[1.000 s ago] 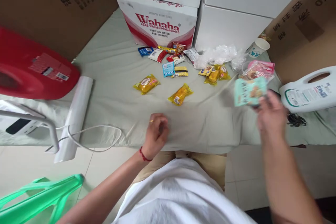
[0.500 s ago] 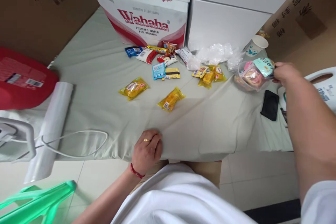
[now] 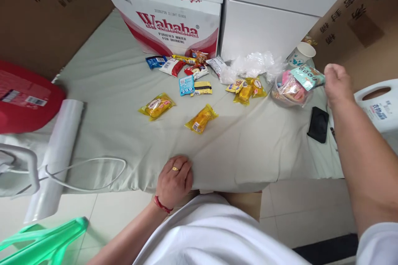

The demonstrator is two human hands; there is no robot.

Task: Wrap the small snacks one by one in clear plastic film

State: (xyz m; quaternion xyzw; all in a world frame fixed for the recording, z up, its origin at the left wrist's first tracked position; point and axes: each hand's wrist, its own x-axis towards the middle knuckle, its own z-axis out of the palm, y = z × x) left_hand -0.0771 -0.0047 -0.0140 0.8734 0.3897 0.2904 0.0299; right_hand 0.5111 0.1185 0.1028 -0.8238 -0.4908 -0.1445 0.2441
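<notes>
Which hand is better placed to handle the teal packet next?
Probably the right hand, which is close by the teal packet at the clear tub. The left hand rests on the cloth near its front edge, well away.

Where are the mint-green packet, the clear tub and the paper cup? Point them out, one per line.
Mint-green packet (image 3: 306, 77): head view, middle of its printed face.
Clear tub (image 3: 280, 96): head view, lower left of its wall.
Paper cup (image 3: 299, 58): head view, its outer side below the rim.

A Wahaha purified-water carton (image 3: 168, 20) is set beside stacked white boxes (image 3: 264, 29); a paper cup (image 3: 297, 58) is stood at right, a plastic roll (image 3: 62, 140) laid at left.
</notes>
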